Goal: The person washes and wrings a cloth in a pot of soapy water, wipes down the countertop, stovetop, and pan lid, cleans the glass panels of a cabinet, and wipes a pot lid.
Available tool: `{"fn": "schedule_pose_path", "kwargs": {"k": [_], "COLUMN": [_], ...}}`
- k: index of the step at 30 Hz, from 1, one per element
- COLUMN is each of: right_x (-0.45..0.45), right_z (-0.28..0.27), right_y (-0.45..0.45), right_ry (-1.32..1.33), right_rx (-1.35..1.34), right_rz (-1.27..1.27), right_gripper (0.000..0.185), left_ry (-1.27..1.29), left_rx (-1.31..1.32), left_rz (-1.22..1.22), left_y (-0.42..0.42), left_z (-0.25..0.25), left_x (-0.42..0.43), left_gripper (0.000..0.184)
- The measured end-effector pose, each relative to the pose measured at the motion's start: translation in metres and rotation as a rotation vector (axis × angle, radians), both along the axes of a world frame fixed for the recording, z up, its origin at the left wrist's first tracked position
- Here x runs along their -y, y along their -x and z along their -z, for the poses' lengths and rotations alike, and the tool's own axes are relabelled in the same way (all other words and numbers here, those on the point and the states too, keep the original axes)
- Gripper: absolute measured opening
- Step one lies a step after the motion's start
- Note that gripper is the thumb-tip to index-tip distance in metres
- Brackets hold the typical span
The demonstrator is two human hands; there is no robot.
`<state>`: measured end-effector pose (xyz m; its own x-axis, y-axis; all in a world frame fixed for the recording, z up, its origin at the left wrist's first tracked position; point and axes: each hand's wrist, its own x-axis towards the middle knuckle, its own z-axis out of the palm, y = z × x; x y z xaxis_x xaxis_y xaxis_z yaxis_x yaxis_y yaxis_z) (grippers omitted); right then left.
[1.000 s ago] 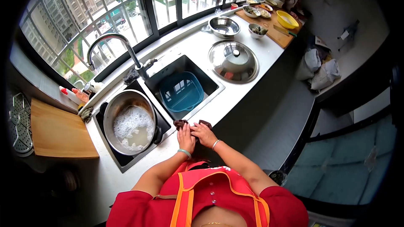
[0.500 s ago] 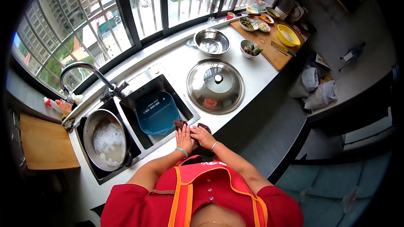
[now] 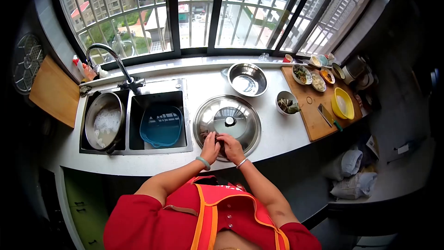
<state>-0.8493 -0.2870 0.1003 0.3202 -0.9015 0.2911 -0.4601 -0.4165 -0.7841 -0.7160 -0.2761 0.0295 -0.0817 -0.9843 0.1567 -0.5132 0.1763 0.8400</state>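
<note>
My left hand and my right hand are close together over the near edge of a large steel pot lid with a glass centre and a black-ringed knob. A dark brown cloth is bunched between them, and fingers of both hands are closed on it. Much of the cloth is hidden under my hands. Left of the lid, a blue plastic basin sits in the right sink bowl. A steel pot with foamy, cloudy water stands in the left one.
Behind the lid is a steel bowl. A white bowl holds leaf-wrapped bundles. On the wooden board lie a knife, a yellow basin and several filled dishes. The faucet arches behind the sink.
Both hands, with the brown cloth, have moved from the counter's front edge by the sink to over the near part of the lid. My view has turned toward the window.
</note>
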Motion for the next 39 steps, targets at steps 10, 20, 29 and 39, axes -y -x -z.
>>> {"fn": "schedule_pose_path", "kwargs": {"k": [10,20,29,39], "right_x": [0.072,0.089,0.102,0.099], "right_z": [-0.042,0.033,0.033,0.033], "right_y": [0.048,0.040,0.027,0.063], "right_ry": [0.287,-0.114,-0.085,-0.113], "right_rx": [0.025,-0.784,-0.723,-0.169], "right_rz": [0.145,0.128,0.153,0.008], "right_gripper": [0.022,0.057,0.055,0.039], "left_ry": [0.076,-0.559,-0.625,-0.596], "left_rx": [-0.010,0.258,0.070,-0.235], "left_rz": [0.065,-0.302,-0.486,-0.285], "left_y": [0.011,-0.057,-0.066,-0.089], "left_z": [-0.036,0.029,0.016,0.005], "left_x": [0.067,0.080,0.107,0.127], "left_gripper": [0.057,0.061,0.054,0.041]}}
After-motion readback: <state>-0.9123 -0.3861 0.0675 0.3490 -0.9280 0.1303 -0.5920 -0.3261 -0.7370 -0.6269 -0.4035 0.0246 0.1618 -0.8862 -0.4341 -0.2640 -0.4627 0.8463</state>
